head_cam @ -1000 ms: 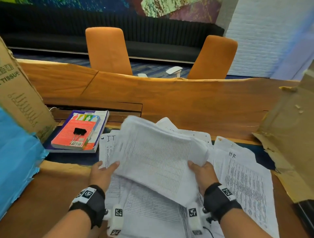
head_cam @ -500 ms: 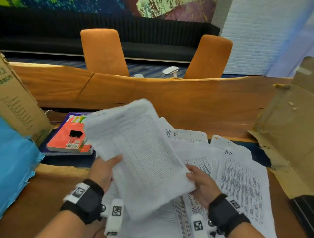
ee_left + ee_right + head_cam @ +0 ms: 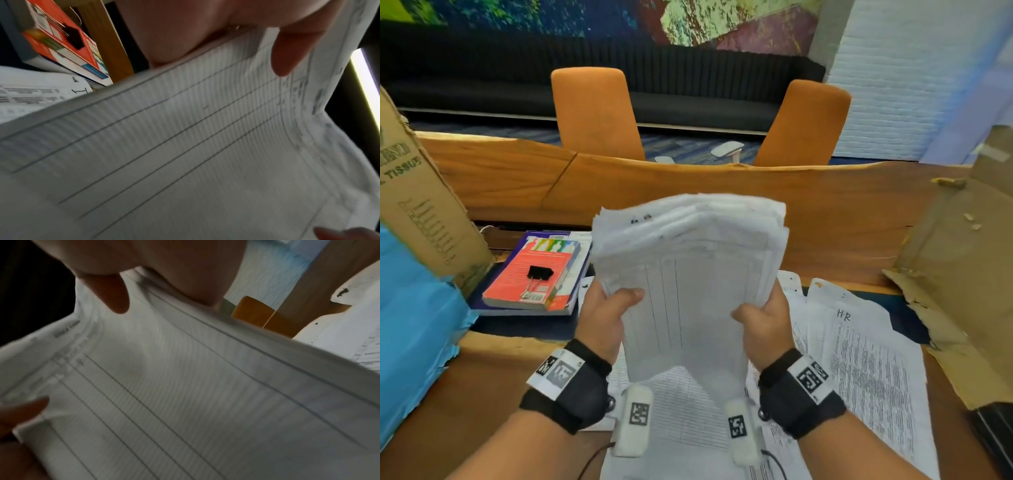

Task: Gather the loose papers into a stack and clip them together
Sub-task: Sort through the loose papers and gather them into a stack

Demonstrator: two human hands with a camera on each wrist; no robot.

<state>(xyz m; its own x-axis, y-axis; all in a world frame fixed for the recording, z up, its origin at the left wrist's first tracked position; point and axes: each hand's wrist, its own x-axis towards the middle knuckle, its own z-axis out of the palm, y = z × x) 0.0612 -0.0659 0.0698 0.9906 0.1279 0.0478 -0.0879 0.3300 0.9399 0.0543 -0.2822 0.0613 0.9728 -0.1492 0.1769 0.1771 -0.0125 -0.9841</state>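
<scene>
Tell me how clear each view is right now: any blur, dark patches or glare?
Head view: bright; table print blurred, stack of papers soft. Left wrist view: dim, ruled lines smeared, glaring light strip at right. Right wrist view: darker, streaked, black top-left corner.

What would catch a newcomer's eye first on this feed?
The thick stack of papers held upright at centre, left hand and right hand gripping its sides. Next, the black binder clip lying unused on the red book to the left, and loose sheets on the table at right.
</scene>
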